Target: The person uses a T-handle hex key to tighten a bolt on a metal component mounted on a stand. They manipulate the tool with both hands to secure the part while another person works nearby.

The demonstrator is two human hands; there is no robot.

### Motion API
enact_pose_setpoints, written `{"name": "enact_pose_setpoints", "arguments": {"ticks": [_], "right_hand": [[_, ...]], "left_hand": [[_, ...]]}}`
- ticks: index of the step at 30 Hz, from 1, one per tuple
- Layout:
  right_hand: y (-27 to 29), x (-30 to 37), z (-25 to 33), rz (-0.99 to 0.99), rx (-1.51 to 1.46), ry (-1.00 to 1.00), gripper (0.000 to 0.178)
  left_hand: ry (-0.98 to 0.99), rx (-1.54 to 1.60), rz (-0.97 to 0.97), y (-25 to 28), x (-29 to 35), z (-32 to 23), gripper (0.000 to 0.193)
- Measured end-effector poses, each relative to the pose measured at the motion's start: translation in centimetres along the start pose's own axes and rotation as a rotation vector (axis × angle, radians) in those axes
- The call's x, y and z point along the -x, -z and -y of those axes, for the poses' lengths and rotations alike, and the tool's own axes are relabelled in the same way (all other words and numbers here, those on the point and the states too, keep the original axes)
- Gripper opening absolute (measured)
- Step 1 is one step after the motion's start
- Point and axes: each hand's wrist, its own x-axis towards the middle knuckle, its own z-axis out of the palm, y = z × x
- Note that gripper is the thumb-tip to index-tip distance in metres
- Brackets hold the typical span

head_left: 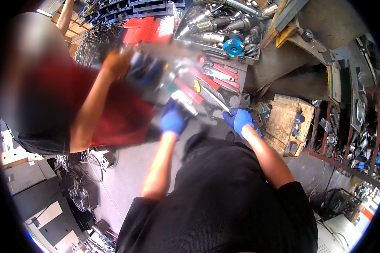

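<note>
At our left a co-worker (118, 118) fills much of the view, the head smeared beyond reading and the torso covering part of the desk (242, 73); our own black shirt (245, 198) hides the floor below; at the desk's far side we see a metal tray (251, 60) heaped with tool holders, with a blue disc-shaped part (233, 46) on top; a wooden crate (280, 122) stands to the right; red sheets (143, 30) lie at the back, left of the tray; beneath the co-worker's hand (116, 63) everything blurs, so we cannot name those items; red-handled tools (207, 79) lie in front of the tray, ahead of our hands; our left hand (173, 120), blue-gloved, is right beside a blurred silver-and-green tool (183, 100), and we cannot tell whether it grips it; our right hand (240, 119), also gloved, is closed around the near end of a slim silver rod (215, 99), which points away to the left, close to a small yellow piece (197, 86).
</note>
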Motion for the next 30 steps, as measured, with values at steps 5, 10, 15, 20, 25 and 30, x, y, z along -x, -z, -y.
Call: {"name": "enact_pose_setpoints", "arguments": {"ticks": [5, 10, 15, 20, 25, 30], "right_hand": [[0.4, 0.5, 0.5, -0.016, 0.040, 0.026, 0.046], [0.8, 0.6, 0.7, -0.001, 0.053, 0.034, 0.048], [0.2, 0.3, 0.1, -0.008, -0.004, -0.006, 0.041], [-0.1, 0.0, 0.0, -0.002, 0.050, 0.043, 0.047], [0.2, 0.3, 0.4, -0.020, 0.013, 0.017, 0.042], [-0.1, -0.1, -0.1, -0.005, 0.045, 0.044, 0.043]], "left_hand": [[-0.095, -0.084, 0.013, 0.5, 0.2, 0.1, 0.077], [-0.011, 0.042, 0.021, -0.8, 0.0, 1.2, 0.079], [-0.029, -0.002, 0.083, 0.6, -0.3, 0.3, 0.084], [-0.026, -0.073, 0.083, 0.4, 0.1, 0.6, 0.086], [0.016, -0.026, 0.087, 0.1, 0.0, 0.5, 0.085], [0.050, -0.017, 0.101, 0.2, 0.0, 0.5, 0.085]]}}
